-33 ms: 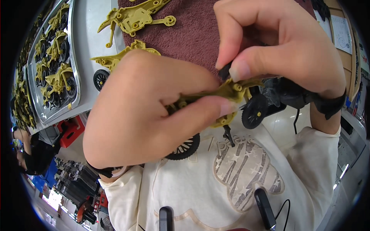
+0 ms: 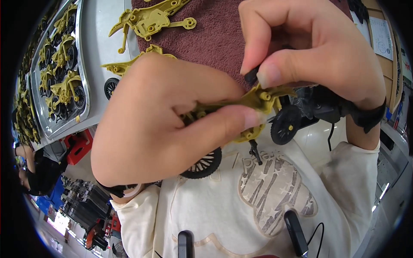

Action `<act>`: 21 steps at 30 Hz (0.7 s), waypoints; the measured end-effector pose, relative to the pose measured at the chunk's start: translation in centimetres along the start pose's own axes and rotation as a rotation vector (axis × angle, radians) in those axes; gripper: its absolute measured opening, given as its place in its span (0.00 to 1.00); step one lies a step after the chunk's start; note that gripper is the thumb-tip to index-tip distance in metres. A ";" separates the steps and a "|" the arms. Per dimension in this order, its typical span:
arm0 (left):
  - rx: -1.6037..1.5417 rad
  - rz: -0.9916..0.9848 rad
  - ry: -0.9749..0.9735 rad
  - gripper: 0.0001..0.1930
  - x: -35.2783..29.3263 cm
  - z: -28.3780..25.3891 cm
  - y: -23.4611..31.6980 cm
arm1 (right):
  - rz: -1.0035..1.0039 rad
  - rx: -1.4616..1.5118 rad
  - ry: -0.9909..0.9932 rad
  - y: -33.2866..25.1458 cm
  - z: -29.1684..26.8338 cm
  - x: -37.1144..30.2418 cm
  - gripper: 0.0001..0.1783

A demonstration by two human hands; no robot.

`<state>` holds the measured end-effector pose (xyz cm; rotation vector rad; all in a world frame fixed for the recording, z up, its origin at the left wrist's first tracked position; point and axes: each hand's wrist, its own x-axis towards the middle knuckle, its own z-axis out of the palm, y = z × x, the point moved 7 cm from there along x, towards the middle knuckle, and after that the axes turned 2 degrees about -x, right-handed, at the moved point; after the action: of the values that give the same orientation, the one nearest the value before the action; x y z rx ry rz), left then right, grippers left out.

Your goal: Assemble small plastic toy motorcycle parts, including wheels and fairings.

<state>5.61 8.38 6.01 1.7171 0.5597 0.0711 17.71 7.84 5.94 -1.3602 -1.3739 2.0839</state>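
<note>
My left hand (image 2: pixel 150 124) is closed round an olive-yellow toy motorcycle (image 2: pixel 258 101), its thumb pressed along the near side of the body. A black spoked wheel (image 2: pixel 287 124) shows at the toy's right end. Another wheel (image 2: pixel 202 165) appears below my left hand, partly hidden by it. From the underside a small black stand-like piece (image 2: pixel 255 151) points down. Between thumb and forefinger, my right hand (image 2: pixel 314 47) pinches a small black part (image 2: pixel 251 76) at the upper edge of the body. My fingers hide most of that part.
Olive-yellow body halves (image 2: pixel 150 20) lie beyond my left hand, partly on a maroon towel (image 2: pixel 211 38). A loose-looking black wheel (image 2: pixel 111 87) sits beside them. At left, a clear tray (image 2: pixel 85 96) holds several toy motorcycles. Further off are a red crate (image 2: pixel 81 146) and another person (image 2: pixel 41 172).
My left hand has shifted slightly left with the toy. The black part in my right fingers sits a little more to the right and shows more.
</note>
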 end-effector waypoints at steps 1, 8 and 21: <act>-0.094 -0.070 -0.006 0.09 0.0 -0.2 -0.4 | -0.001 0.000 -0.005 0.4 0.0 0.2 0.05; -0.035 -0.100 -0.042 0.09 0.0 0.0 -0.3 | 0.024 0.215 -0.071 2.5 0.4 0.2 0.06; 0.020 -0.038 0.048 0.08 -0.3 0.1 -0.7 | -0.015 0.299 -0.148 2.0 0.2 0.9 0.07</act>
<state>5.13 8.28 5.39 1.7276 0.6303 0.0796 17.57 7.32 3.81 -1.0908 -1.0629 2.3068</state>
